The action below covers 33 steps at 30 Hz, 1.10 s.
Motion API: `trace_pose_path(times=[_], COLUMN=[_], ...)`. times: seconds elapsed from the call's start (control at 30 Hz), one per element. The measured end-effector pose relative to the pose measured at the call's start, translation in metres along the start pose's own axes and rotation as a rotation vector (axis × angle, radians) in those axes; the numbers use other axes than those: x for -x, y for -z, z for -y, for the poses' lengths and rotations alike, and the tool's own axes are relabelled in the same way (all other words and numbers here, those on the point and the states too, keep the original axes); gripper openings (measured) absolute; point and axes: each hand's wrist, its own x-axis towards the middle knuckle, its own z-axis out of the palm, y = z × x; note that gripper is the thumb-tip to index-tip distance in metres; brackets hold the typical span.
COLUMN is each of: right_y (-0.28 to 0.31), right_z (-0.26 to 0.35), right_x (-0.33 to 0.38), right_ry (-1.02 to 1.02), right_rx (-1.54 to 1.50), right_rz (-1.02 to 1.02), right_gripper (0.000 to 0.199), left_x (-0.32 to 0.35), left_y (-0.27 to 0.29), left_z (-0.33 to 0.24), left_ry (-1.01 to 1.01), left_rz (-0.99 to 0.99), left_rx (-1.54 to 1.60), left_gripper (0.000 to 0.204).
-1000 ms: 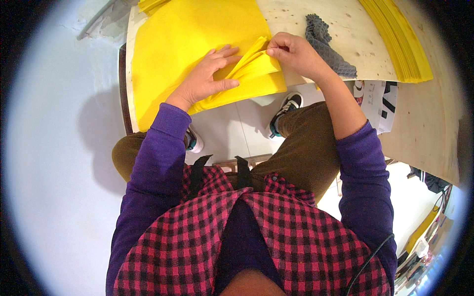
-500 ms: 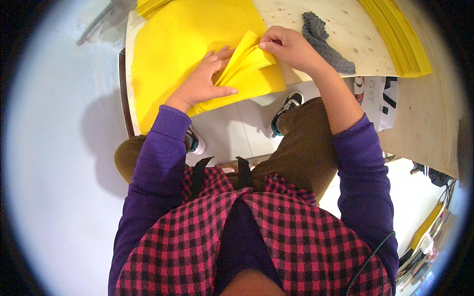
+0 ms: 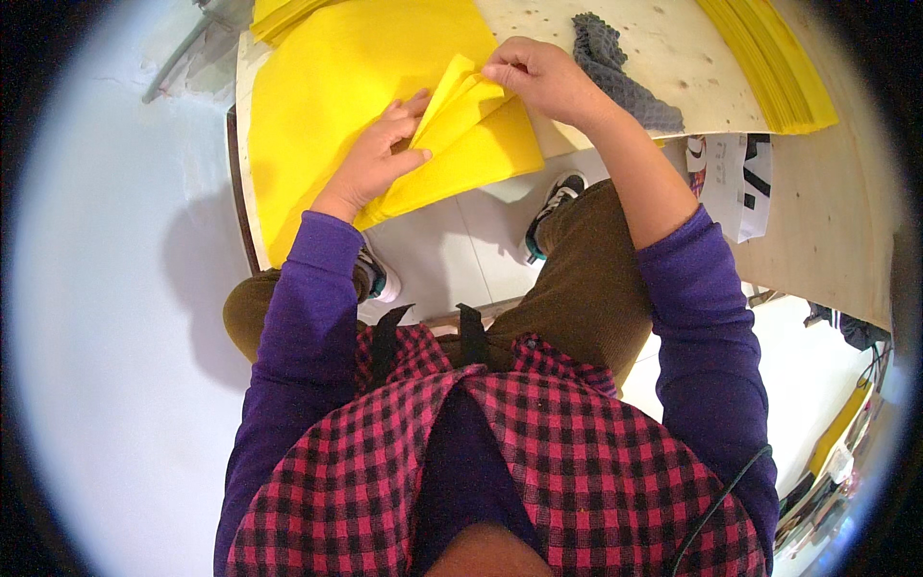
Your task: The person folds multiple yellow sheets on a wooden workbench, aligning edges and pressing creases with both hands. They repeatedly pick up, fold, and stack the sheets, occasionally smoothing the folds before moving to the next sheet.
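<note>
A large yellow cloth sheet (image 3: 327, 106) lies over the pale wooden table, its near edge hanging at the table's front. Part of it is gathered into a raised, pleated fold (image 3: 460, 108). My right hand (image 3: 548, 85) pinches the top of that fold between thumb and fingers. To its left, my left hand (image 3: 373, 163) rests on the cloth with fingers spread, thumb and fingers on either side of the fold's lower end. Just right of my right hand, a crumpled dark grey textured cloth (image 3: 620, 82) lies on the wood.
A stack of yellow cloth (image 3: 769, 72) runs along the table's (image 3: 702, 87) right side, and more yellow folds (image 3: 279, 19) sit at the far left. Below the table's right part stands a white printed bag (image 3: 745, 192). My legs and shoes (image 3: 553, 212) are under the front edge.
The whole view has shifted slightly, so the table sits a little further left and up. My right hand keeps its pinch, and both hands stay at the same fold.
</note>
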Motion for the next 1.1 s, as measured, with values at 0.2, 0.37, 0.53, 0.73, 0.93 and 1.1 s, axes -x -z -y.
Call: trace_pose_path(times=[0.2, 0.37, 0.53, 0.73, 0.93, 1.1], right_y=[0.018, 0.025, 0.02, 0.013, 0.015, 0.014], right_z=[-0.007, -0.013, -0.015, -0.021, -0.02, -0.016], right_x=[0.011, 0.03, 0.04, 0.037, 0.035, 0.027], right_ry=[-0.042, -0.144, -0.008, -0.039, -0.092, -0.045], right_rx=[0.049, -0.09, 0.006, -0.052, -0.093, -0.092], right_rz=[-0.038, 0.359, 0.41, 0.34, 0.319, 0.279], right_gripper=[0.023, 0.017, 0.023, 0.013, 0.008, 0.017], left_x=[-0.001, 0.002, 0.0, -0.001, 0.0, -0.001], left_y=[0.001, 0.002, -0.003, -0.002, 0.0, 0.001], left_z=[0.002, 0.001, 0.001, -0.002, 0.0, 0.003], left_ry=[-0.01, 0.05, 0.052, 0.013, 0.029, -0.054], left_rz=[0.007, 0.006, -0.065, -0.059, -0.022, 0.016], left_rx=[-0.014, 0.02, 0.138, 0.069, 0.039, -0.062], left_gripper=[0.026, 0.029, 0.028, 0.028, 0.028, 0.025])
